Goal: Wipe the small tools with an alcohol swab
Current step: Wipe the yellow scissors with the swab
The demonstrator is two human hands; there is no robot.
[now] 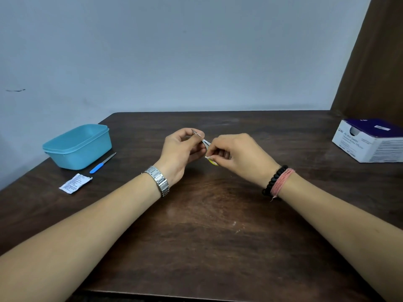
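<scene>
Above the table's (196,214) middle, the left hand (181,153) pinches a thin metal tool (197,134); the right hand (237,153) pinches a white swab (209,158) around its lower end. Blue-handled tool (102,164) lies near the left edge.

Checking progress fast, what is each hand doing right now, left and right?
Left hand: fingers pinch a thin metal tool.
Right hand: fingers pinch a small white swab against the tool.

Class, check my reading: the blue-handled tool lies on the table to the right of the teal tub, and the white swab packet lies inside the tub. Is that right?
Not quite. The head view shows the swab packet flat on the table, in front of the teal tub, not inside it. The blue-handled tool lies as described.
</scene>
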